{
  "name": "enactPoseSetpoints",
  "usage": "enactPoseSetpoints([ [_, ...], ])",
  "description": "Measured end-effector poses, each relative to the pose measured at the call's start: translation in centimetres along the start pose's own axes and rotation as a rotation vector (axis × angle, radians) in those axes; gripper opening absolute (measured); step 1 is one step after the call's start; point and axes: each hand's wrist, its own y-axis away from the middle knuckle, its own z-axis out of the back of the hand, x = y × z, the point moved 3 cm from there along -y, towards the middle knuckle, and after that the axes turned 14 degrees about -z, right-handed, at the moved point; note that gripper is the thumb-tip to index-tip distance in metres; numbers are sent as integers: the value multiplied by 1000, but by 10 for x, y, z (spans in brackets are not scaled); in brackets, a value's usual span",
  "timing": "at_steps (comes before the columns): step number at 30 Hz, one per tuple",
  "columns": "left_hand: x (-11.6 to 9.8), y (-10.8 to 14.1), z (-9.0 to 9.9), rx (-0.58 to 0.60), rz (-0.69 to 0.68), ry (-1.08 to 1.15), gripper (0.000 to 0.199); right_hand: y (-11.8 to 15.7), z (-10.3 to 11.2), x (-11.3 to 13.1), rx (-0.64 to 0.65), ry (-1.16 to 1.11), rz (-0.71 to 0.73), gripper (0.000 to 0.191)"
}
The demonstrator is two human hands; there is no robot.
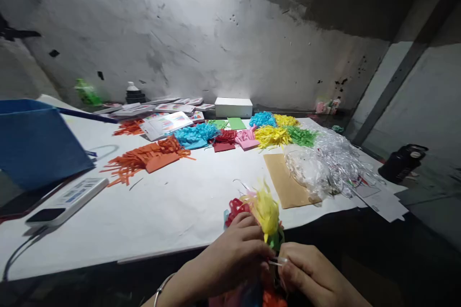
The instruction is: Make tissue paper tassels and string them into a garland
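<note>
At the table's front edge, my left hand (241,249) is closed around a bundle of paper tassels. Yellow strips (265,208) and red loops (238,209) stick up beyond its fingers, with some green strips (276,240) beside them. My right hand (306,271) is closed just to the right, its thumb and fingers pinching a thin whitish strip (276,262) that runs between both hands. More red, orange and dark paper hangs below the hands, partly hidden by them.
A white-covered table (187,201) holds orange fringe (144,159), blue fringe (196,135), brown card (286,180) and silvery strips (338,158). A blue bin (43,144) and a white device (68,201) are left. Behind stands a white box (234,107); a black object (402,163) is right.
</note>
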Motion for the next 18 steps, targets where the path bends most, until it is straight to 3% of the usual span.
enactPoseSetpoints([
  [3,-12,-2,-6,-10,13,103,11,10,1,-4,-47,-131,36,45],
  [7,-22,0,-16,42,124,298,16,19,-13,-20,38,-464,46,51],
  [11,-1,28,-9,35,345,142,15,49,-8,-60,12,-894,-16,58],
  [14,23,62,21,-122,500,-23,15,96,23,-111,-180,-1001,-79,59],
  [15,29,73,36,-209,525,-91,15,118,38,-133,-366,-1028,-137,55],
  [16,33,83,51,-300,557,-171,15,142,53,-156,-571,-1027,-226,45],
  [18,35,99,78,-433,606,-337,17,189,72,-197,-715,-898,-465,39],
])
